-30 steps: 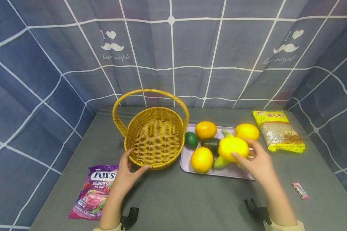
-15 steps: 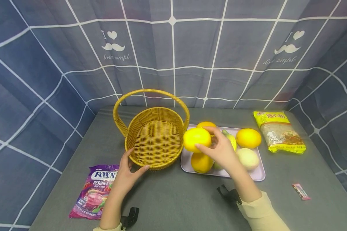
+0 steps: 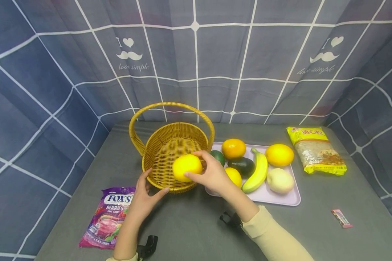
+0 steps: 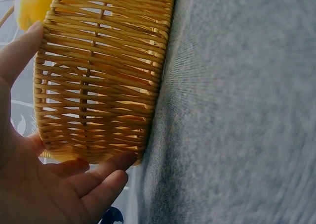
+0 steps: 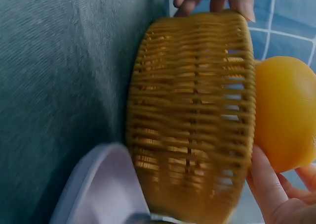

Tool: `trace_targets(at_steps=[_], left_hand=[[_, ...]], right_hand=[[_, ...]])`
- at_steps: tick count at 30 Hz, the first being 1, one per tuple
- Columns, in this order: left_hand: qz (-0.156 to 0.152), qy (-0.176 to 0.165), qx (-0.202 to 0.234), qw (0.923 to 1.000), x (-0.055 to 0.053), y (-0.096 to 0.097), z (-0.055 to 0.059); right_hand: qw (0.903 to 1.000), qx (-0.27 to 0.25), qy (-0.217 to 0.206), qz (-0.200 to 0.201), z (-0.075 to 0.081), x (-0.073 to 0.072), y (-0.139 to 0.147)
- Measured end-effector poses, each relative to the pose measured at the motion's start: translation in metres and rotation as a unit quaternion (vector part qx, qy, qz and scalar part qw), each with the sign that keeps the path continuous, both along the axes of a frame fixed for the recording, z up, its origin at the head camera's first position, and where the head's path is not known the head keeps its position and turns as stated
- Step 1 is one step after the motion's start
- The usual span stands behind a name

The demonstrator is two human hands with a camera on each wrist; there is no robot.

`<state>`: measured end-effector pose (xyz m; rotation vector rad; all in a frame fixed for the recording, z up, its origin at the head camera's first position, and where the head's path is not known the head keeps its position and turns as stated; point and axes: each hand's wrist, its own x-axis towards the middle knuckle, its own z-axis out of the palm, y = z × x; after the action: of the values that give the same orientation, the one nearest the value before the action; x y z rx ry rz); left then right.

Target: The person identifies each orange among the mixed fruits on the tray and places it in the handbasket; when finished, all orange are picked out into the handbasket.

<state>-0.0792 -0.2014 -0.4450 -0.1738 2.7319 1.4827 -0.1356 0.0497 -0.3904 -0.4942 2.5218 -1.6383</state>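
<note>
A round woven wicker basket with a tall arched handle stands left of centre in the head view. My left hand holds its front left side, thumb and forefinger at the rim; in the left wrist view the other fingers lie along the woven wall. My right hand grips a yellow-orange oval fruit over the basket's right front part. The right wrist view shows this fruit beside the rim, with the thumb against it.
Right of the basket, a lilac tray bears a banana, a pale round fruit, dark green avocado-like fruit and several yellow-orange ones. A FOX'S candy bag, a yellow food packet and a small wrapped candy lie around.
My right hand has carried the yellow-orange fruit leftward from above the tray to over the basket. The left hand has stayed at the basket's rim.
</note>
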Motion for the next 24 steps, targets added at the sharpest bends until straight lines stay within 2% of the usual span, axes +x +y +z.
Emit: trace_targets(at_steps=[7, 14, 24], left_hand=[[0.002, 0.001, -0.010, 0.9999, 0.000, 0.001, 0.000], [0.002, 0.002, -0.010, 0.9999, 0.002, 0.002, 0.001], [0.005, -0.003, -0.008, 1.0000, 0.001, 0.002, 0.000]], right_hand=[[0.9984, 0.049, 0.021, 0.018, -0.008, -0.011, -0.029], [0.9933, 0.099, 0.049, 0.034, -0.014, -0.013, -0.053], [0.9885, 0.130, 0.060, 0.049, -0.020, -0.016, -0.067]])
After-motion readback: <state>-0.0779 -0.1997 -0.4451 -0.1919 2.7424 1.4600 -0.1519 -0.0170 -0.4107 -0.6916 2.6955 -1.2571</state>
